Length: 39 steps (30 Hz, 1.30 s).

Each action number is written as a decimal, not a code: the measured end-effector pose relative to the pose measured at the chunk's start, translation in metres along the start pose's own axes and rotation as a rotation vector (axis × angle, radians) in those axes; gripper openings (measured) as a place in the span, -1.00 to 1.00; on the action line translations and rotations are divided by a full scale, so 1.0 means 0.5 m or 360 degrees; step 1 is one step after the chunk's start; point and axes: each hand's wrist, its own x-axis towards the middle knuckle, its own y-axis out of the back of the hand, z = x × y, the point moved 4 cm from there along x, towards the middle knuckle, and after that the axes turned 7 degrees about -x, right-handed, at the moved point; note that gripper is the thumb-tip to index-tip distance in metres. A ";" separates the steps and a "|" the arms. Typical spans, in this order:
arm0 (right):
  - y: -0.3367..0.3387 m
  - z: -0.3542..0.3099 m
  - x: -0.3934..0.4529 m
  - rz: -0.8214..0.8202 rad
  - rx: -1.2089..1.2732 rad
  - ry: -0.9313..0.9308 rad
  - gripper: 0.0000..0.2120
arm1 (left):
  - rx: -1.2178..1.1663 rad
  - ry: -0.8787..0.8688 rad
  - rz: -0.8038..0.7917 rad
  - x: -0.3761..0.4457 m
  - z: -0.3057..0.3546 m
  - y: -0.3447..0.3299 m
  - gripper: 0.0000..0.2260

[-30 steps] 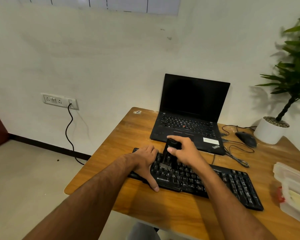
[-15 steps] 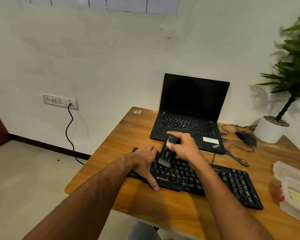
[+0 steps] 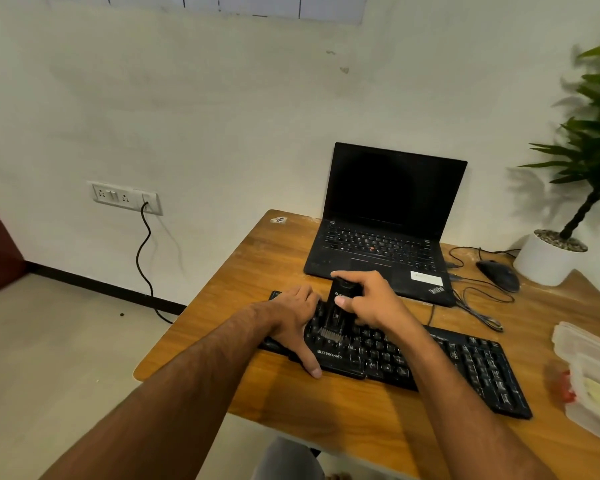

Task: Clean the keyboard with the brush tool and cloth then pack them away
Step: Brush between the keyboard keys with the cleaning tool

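A black keyboard (image 3: 430,362) lies across the wooden table (image 3: 257,265). My right hand (image 3: 371,301) grips a black brush tool (image 3: 338,308), its bristles down on the keys at the keyboard's left part. My left hand (image 3: 297,323) rests flat over the keyboard's left end, thumb stretched along the front edge. No cloth can be made out for certain.
An open black laptop (image 3: 381,237) stands behind the keyboard. A mouse (image 3: 499,274) and its cables lie to the right, near a white plant pot (image 3: 548,261). Clear plastic boxes (image 3: 589,375) sit at the table's right edge.
The brush has swept back toward me over the left keys, after having been drawn away half a second ago. My left hand has stayed in place.
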 end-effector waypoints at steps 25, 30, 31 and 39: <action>-0.012 -0.006 -0.020 -0.0099 0.0008 0.0006 -0.55 | 0.0039 -0.0005 -0.0006 -0.002 0.001 -0.001 0.22; 0.017 -0.014 -0.016 -0.0099 0.0163 -0.0062 -0.58 | 0.0030 -0.0017 0.0023 0.000 0.000 0.000 0.19; 0.015 -0.010 -0.015 0.0000 0.0081 -0.0056 -0.56 | 0.0028 -0.0020 0.0030 0.000 0.001 0.000 0.18; 0.028 -0.014 -0.027 -0.0005 0.0061 -0.0047 -0.55 | 0.0001 -0.0021 0.0020 -0.003 0.003 0.000 0.18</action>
